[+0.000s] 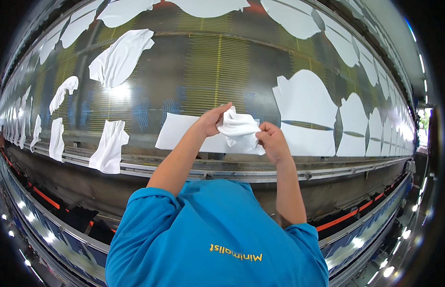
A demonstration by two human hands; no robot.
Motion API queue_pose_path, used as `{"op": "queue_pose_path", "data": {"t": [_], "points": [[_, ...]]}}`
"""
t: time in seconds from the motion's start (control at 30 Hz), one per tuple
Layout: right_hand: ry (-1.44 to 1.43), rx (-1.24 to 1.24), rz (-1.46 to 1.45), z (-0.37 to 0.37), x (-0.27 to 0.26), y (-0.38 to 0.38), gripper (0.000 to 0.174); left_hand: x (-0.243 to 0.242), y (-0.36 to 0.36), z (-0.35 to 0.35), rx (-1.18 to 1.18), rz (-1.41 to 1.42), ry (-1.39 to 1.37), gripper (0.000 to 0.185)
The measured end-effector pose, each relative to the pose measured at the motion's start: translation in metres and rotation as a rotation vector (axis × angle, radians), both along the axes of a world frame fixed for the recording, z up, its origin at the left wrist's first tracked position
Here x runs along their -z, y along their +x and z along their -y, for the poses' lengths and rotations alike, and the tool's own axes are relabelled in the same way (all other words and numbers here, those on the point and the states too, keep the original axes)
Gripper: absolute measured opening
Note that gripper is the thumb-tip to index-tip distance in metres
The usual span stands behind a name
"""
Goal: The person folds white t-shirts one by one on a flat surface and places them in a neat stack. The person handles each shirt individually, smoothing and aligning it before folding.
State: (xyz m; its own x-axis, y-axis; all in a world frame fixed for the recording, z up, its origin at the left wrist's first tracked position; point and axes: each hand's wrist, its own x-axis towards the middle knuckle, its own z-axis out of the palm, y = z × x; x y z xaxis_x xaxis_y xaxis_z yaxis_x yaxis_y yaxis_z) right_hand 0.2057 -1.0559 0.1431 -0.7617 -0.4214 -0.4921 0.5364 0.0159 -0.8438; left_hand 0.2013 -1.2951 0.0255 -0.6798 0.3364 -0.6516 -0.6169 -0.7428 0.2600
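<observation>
Between my two hands a crumpled white fabric piece (240, 125) is held above the long table. My left hand (211, 121) has its left edge between thumb and fingers. On the lower right, my right hand (272, 140) pinches the same piece. Under it a flat white fabric panel (183, 132) lies along the table's near edge, partly hidden by my arms and the held piece. Right of my hands, a cut white panel with a curved top (305, 97) lies flat above another flat white panel (308, 140).
The long table (165, 68) bears yellow ruled marks and blue lines. Loose, wrinkled white pieces (118, 59) (109, 147) lie to the left. Flat white panels line the far side (211, 7) and the right. A metal rail (236, 175) runs along the near edge.
</observation>
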Motion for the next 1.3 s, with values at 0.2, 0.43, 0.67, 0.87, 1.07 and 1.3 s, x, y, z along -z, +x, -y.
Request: {"op": "queue_pose_path", "data": {"t": [0.2,0.43,0.67,0.87,1.07,1.3], "points": [[-0.328,0.109,0.008,-0.050,-0.010,0.001,0.017,-0.067,0.039,-0.002,-0.251,-0.056,-0.134,0.033],[-0.680,0.038,0.438,-0.011,0.044,0.092,0.081,-0.095,0.109,-0.040,-0.329,-0.032,-0.020,0.044],[-0.254,0.178,0.257,0.014,0.056,0.102,0.041,-0.041,0.143,-0.046,-0.200,-0.068,-0.137,0.039],[-0.153,0.030,0.110,-0.023,0.008,0.102,0.031,-0.021,0.126,-0.042,-0.429,0.129,-0.035,0.046],[-0.211,0.222,0.030,-0.064,-0.038,0.063,0.026,-0.043,0.094,0.009,-0.576,-0.009,-0.018,0.032],[-0.235,0.529,0.051,-0.027,0.017,-0.069,0.028,-0.073,0.020,0.112,-0.555,-0.168,-0.435,0.020]]}}
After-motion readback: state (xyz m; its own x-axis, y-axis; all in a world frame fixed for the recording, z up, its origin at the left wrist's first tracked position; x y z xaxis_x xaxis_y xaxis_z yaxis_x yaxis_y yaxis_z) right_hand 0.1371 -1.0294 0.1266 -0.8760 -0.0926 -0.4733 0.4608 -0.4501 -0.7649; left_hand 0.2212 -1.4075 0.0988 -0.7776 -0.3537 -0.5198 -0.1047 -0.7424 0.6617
